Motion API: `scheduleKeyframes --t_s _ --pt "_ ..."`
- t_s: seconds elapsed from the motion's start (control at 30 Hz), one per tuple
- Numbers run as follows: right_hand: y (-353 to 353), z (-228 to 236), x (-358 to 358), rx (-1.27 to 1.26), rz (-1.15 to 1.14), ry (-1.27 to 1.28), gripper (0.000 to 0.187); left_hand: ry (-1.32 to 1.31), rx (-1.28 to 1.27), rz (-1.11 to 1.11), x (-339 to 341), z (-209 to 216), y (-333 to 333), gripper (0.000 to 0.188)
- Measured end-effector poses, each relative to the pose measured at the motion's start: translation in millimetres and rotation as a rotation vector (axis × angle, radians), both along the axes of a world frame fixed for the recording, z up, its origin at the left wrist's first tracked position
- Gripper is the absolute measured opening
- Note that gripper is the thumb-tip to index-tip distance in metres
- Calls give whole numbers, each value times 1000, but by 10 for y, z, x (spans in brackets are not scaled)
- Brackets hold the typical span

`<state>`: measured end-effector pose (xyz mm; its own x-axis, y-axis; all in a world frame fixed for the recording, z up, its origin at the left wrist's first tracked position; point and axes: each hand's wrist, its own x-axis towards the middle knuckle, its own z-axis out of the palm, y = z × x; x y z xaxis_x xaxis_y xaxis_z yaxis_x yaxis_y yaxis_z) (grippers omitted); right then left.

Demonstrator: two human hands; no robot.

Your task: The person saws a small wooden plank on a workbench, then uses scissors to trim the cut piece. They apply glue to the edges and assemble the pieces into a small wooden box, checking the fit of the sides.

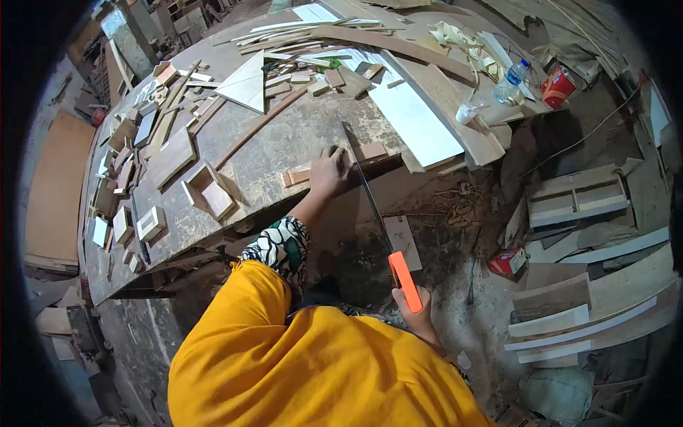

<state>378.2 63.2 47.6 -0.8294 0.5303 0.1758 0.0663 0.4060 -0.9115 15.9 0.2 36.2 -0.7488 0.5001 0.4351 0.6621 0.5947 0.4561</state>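
Note:
My right hand (414,310) is wrapped round the orange handle (404,281) of a handsaw. The saw's thin dark blade (375,206) points away from me and crosses a short wooden strip (371,151) at the front edge of the workbench. On the left of the blade, my left hand (330,171) grips that strip with curled fingers and presses it on the bench. A reddish-brown end of the strip shows to the left of this hand. The left thumb is hidden. A small open wooden box (209,192) sits further left on the bench.
The worn workbench (263,171) carries several small boxes and offcuts on its left, and a pile of thin strips (306,43) at the back. A white board (416,128), a plastic bottle (511,82) and a red carton (558,87) lie right. Boards (590,313) cover the right floor.

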Motion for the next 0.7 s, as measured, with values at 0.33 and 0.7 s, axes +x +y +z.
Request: scheduleKeyframes --t_s 0.33,0.7 --pt "307 228 -4 -511 27 -38 30 -39 -41 26 -44 -18 27 43" --pt "-95 188 -60 -56 37 -131 41 10 -68 61 -35 -31 28 44"
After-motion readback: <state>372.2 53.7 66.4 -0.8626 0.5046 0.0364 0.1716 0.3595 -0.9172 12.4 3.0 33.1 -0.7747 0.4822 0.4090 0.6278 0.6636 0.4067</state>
